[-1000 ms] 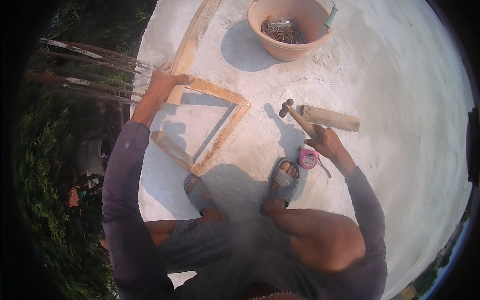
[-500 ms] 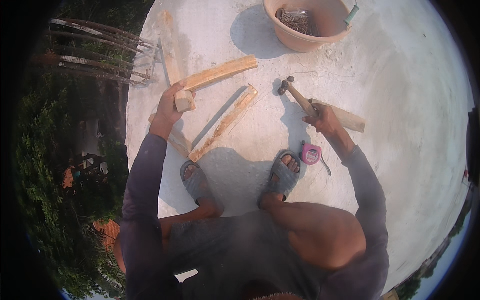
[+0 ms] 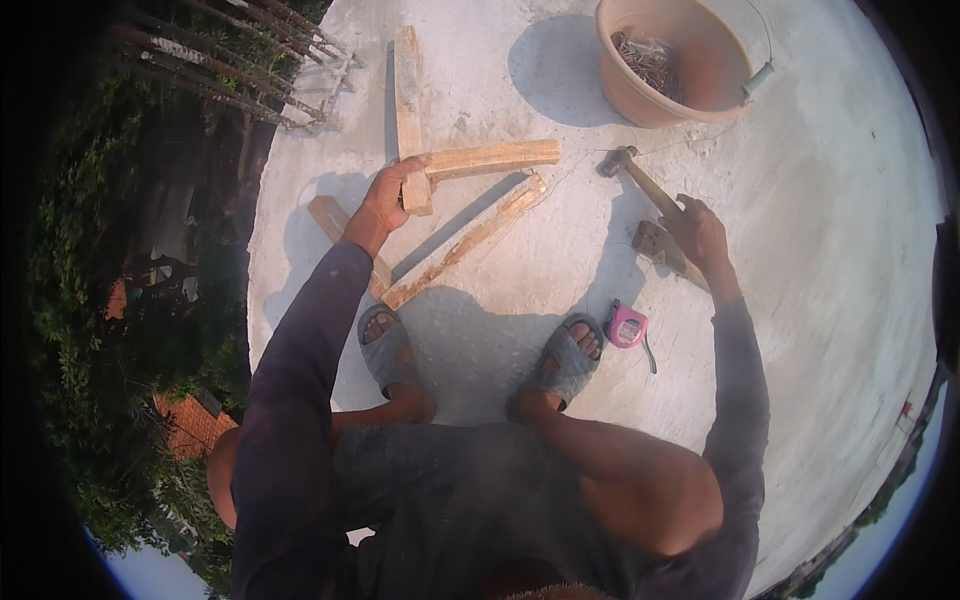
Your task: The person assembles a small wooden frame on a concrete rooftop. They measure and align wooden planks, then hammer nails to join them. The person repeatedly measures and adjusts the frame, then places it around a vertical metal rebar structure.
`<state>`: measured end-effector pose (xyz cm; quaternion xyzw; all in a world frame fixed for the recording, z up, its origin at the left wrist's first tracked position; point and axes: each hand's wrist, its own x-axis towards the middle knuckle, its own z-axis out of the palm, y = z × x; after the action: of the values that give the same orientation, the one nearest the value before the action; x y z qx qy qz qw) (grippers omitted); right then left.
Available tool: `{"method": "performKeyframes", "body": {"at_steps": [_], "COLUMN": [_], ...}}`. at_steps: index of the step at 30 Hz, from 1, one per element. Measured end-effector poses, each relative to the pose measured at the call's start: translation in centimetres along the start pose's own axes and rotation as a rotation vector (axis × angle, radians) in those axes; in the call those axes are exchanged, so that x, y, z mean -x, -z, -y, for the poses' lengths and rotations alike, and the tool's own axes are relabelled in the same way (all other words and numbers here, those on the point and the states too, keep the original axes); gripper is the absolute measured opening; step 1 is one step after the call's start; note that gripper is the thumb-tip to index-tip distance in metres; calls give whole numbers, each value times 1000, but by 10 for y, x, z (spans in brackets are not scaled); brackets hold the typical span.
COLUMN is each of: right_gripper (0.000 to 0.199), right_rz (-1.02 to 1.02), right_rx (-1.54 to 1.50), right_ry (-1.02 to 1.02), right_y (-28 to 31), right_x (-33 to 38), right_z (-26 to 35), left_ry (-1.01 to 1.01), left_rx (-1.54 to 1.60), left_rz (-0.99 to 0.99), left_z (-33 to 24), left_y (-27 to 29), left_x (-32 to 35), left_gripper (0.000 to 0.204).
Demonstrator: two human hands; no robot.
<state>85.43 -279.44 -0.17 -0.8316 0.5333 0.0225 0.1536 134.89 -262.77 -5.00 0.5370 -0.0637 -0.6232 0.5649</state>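
Observation:
My left hand is closed around the joint of two pale wooden battens. The long batten points away from me, and the crossing batten reaches right from it. In my right hand is the handle end of a hammer, its dark head pointing away to the left. A short wooden block lies beneath that hand, partly hidden by it. Between my hands a rough batten rests slantwise on the concrete, its near end by another batten partly covered by my left forearm.
A peach-coloured bucket with nails inside stands at the far right. Beside my right sandal lies a pink tape measure. The concrete slab ends at the left, with rusty bars and trees beyond.
The view has shifted, so most things sit further right. My right hand has moved back along the hammer handle toward its end. The left hand keeps its hold on the joined battens.

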Motion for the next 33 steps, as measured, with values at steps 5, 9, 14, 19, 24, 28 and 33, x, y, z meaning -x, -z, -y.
{"method": "performKeyframes", "body": {"at_steps": [5, 9, 14, 19, 24, 28, 33], "right_gripper": [50, 59, 70, 74, 51, 50, 45], "right_rz": [-227, -53, -62, 139, 172, 147, 131], "right_rx": [17, -135, -62, 77, 145, 86, 113], "right_ry": [342, 851, 1145, 1110, 1110, 994, 863], "right_y": [-21, -51, -82, -101, -101, -91, -70], "right_x": [30, 45, 8, -23, -12, 27, 73], "right_z": [61, 159, 241, 257, 257, 233, 180], "left_ry": [40, 45, -1, -58, -50, 12, -10], "left_rx": [93, 175, 211, 23, -143, -215, -145], "left_rz": [-73, -43, -15, 30, 86, 116, 110], "left_z": [8, 8, 2, -16, -51, -72, -47], "left_y": [-5, -16, -16, -5, -6, -4, -8], "left_x": [-3, 3, 12, 28, 47, 51, 39], "left_gripper": [37, 37, 39, 44, 68, 74, 67]}}
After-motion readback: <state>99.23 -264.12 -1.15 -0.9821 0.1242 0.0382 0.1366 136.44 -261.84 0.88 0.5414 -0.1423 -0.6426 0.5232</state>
